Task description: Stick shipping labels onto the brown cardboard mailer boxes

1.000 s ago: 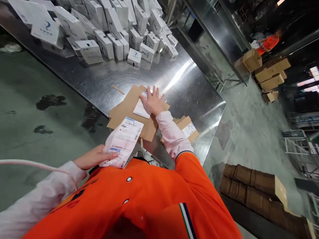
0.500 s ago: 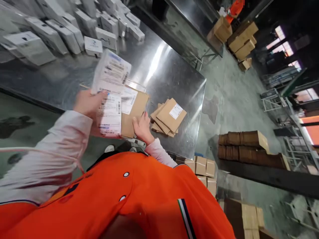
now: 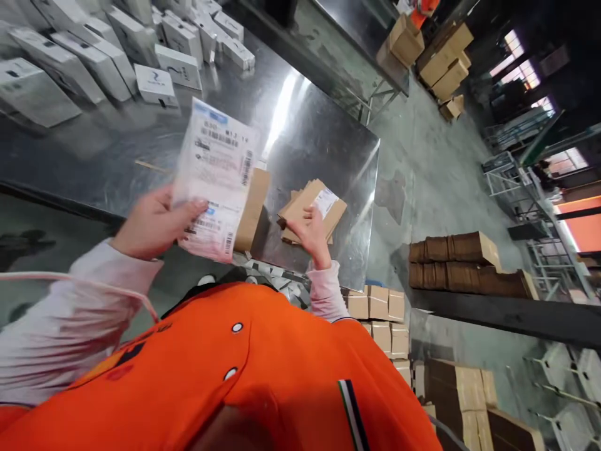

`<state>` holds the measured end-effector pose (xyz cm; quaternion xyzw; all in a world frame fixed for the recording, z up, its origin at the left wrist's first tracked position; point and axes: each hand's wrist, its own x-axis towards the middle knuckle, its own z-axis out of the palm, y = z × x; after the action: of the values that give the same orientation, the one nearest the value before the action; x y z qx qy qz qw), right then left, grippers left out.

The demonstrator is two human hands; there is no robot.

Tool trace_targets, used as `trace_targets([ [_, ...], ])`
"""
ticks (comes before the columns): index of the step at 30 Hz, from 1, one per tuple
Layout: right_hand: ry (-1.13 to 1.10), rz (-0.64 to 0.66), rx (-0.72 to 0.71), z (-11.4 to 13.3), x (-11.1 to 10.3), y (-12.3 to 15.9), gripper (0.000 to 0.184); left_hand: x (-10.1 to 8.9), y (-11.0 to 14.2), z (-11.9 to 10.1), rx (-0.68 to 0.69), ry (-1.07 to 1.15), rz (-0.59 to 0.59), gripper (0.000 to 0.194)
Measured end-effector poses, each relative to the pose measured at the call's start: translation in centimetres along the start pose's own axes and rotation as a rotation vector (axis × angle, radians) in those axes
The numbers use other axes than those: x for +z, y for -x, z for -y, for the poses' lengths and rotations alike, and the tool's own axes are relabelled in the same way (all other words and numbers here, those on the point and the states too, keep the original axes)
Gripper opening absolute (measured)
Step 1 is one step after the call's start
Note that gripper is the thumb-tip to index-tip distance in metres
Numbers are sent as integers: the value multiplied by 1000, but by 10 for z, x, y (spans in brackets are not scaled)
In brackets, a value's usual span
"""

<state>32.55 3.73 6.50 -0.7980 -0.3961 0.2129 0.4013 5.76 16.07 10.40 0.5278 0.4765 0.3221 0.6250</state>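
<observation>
My left hand [image 3: 157, 222] is closed on a sheaf of printed shipping labels [image 3: 216, 163], thumb on top, held up over the near edge of the metal table [image 3: 235, 103]. Behind the labels, partly covered by them, a brown cardboard mailer [image 3: 253, 210] lies by that edge. My right hand [image 3: 312, 235] is over a small stack of flat brown mailers [image 3: 331, 219], its thumb and fingers apart at the near side of the top one. That top mailer carries a white label [image 3: 325, 202]. Whether the fingertips press on it I cannot tell.
Many white boxes [image 3: 157, 84] stand at the table's far left. A thin strip [image 3: 151, 166] lies near the left edge. Cartons [image 3: 378, 304] are stacked below the table's right corner, with more cartons [image 3: 451, 266] beyond. A person in orange [image 3: 425, 7] is far off.
My right hand has let go of the brown mailer and moved right to the stack of mailers. My left hand has drawn the labels a little nearer, and they now cover more of the mailer.
</observation>
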Motion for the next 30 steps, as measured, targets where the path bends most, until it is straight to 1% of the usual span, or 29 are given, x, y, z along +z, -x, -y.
trace_targets([
  [1, -149, 142, -48, 11, 23, 8, 87, 1, 4, 8, -38, -36, 57, 64],
  [2, -309, 250, -69, 21, 47, 18, 80, 2, 8, 14, -77, -57, 133, 63],
  [3, -427, 308, -67, 31, 69, 29, 68, 3, 10, 19, -103, -54, 198, 62],
  [4, -480, 341, -59, 39, 87, 38, 55, 4, 11, 21, -102, -29, 227, 62],
  [5, -479, 363, -47, 45, 100, 46, 43, 4, 11, 22, -82, 12, 215, 61],
  [6, -447, 403, -37, 50, 108, 51, 37, 4, 11, 21, -57, 64, 166, 60],
  [7, -410, 447, -35, 54, 110, 53, 34, 4, 10, 19, -40, 115, 98, 60],
  [8, -383, 473, -42, 57, 108, 51, 35, 4, 10, 18, -37, 147, 37, 59],
  [9, -367, 471, -58, 59, 102, 46, 38, 4, 10, 17, -50, 158, -3, 58],
  [11, -349, 419, -115, 66, 88, 31, 39, 6, 11, 18, -95, 138, -23, 55],
  [13, -299, 392, -182, 74, 75, 16, 28, 11, 11, 25, -124, 97, -30, 53],
  [15, -223, 425, -225, 80, 68, 6, 23, 15, 10, 34, -145, 58, -93, 54],
  [16, -191, 427, -237, 83, 68, 2, 23, 17, 8, 38, -151, 47, -125, 56],
  [17, -164, 411, -251, 85, 69, -1, 23, 17, 6, 42, -153, 45, -132, 59],
  [18, -135, 383, -270, 87, 71, -6, 23, 17, 3, 46, -153, 54, -108, 61],
  [19, -100, 348, -292, 88, 74, -14, 22, 16, 0, 48, -152, 70, -50, 62],
  [21, -4, 271, -324, 90, 82, -37, 20, 9, -6, 53, -159, 95, 128, 64],
  [23, 104, 214, -300, 92, 92, -69, 19, -1, -10, 57, -205, 100, 270, 60],
  [25, 184, 189, -231, 93, 103, -101, 22, -11, -10, 60, -278, 115, 314, 56],
  [27, 234, 192, -176, 93, 113, -126, 26, -20, -8, 62, -347, 146, 303, 57],
  [28, 255, 195, -161, 93, 117, -133, 27, -23, -6, 62, -372, 163, 294, 58],
  [30, 292, 186, -140, 91, 122, -138, 27, -26, -2, 60, -405, 187, 295, 60],
])
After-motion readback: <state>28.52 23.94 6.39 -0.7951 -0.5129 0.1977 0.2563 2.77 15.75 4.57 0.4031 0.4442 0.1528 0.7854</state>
